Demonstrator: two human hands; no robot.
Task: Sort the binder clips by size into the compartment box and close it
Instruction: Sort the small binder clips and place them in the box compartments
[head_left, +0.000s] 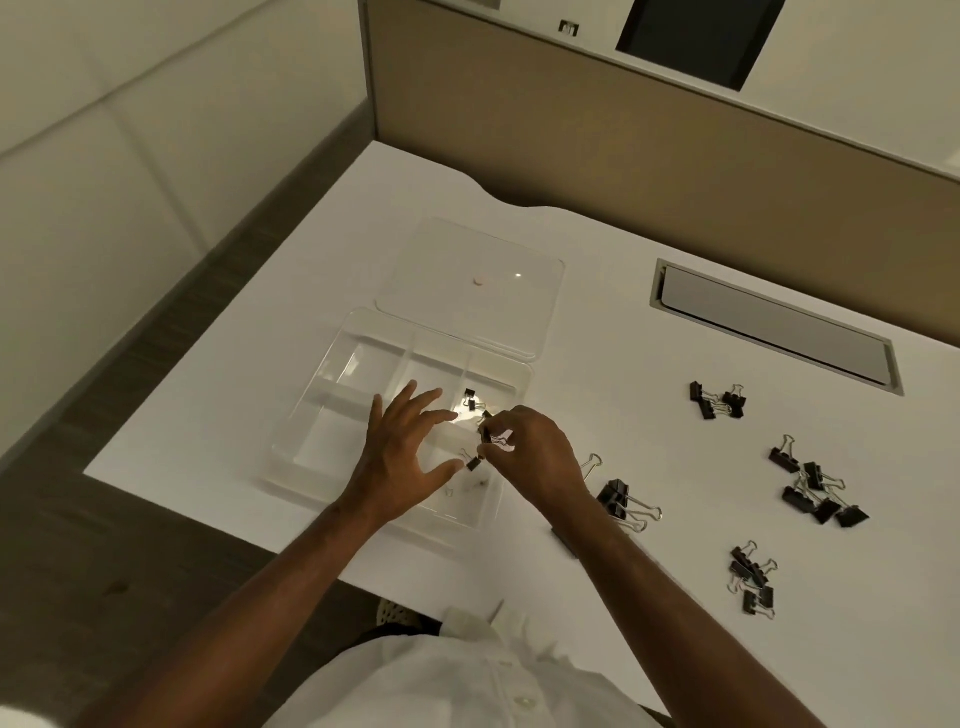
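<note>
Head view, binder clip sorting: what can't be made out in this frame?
- Right hand: how many small clips its fingers pinch; the hand covers them.
- Large clips: partly hidden behind the right wrist, so no count.
- Compartment box: near compartments covered by the left hand; clear dividers hard to trace.
- Lid: small speck on it, too small to identify.

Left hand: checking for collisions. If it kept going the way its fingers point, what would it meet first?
Probably the small clip in the box; the left hand points toward it, though height is unclear.
</note>
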